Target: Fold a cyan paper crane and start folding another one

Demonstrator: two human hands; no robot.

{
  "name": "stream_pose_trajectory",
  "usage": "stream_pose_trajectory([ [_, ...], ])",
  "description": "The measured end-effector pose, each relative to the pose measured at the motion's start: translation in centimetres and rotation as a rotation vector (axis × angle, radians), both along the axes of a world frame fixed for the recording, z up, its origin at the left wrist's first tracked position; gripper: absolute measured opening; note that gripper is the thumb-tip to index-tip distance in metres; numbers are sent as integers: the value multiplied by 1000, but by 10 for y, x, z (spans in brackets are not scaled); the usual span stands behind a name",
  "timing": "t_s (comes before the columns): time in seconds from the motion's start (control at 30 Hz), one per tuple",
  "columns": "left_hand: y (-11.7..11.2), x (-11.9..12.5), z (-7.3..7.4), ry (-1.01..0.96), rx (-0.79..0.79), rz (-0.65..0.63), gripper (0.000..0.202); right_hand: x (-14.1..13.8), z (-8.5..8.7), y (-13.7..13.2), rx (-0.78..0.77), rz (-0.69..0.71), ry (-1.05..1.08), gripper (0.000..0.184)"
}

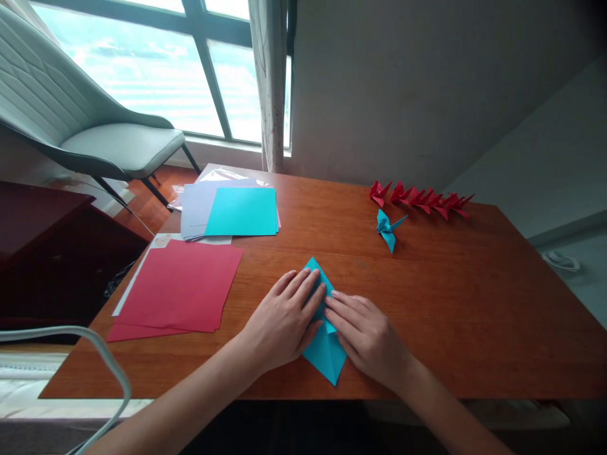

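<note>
A blue sheet of origami paper (328,359), folded into a long kite-like diamond, lies on the table near its front edge. Its upper point faces the wall and its lower point faces me. My left hand (286,317) rests flat across the paper's left side, fingers stretched out over the upper half. From the right, my right hand (368,330) touches the paper's right edge with extended fingers. Both hands partly cover the folds, so the middle of the paper is hidden. Neither hand is wrapped round anything.
Red paper sheets (180,287) lie at the left, below a stack topped by a blue sheet (241,212). A blue paper crane (387,230) stands at the back right, near a row of several red paper cranes (422,199). A pale cable (111,363) curves at lower left.
</note>
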State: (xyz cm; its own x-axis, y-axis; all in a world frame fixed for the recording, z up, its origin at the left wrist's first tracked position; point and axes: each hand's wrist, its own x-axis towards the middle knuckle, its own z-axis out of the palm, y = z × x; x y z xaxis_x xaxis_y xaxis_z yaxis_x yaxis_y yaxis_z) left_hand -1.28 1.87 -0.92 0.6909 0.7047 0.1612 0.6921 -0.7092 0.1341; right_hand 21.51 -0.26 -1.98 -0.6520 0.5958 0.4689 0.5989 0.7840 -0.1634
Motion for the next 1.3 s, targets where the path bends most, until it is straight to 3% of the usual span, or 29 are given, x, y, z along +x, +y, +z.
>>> stream_pose_trajectory([
  [0.33,-4,2,5,21,78,20,50,0,1,0,-23,-4,11,34],
  [1.3,-4,3,1,13,84,8,47,1,1,0,-21,-9,4,32],
])
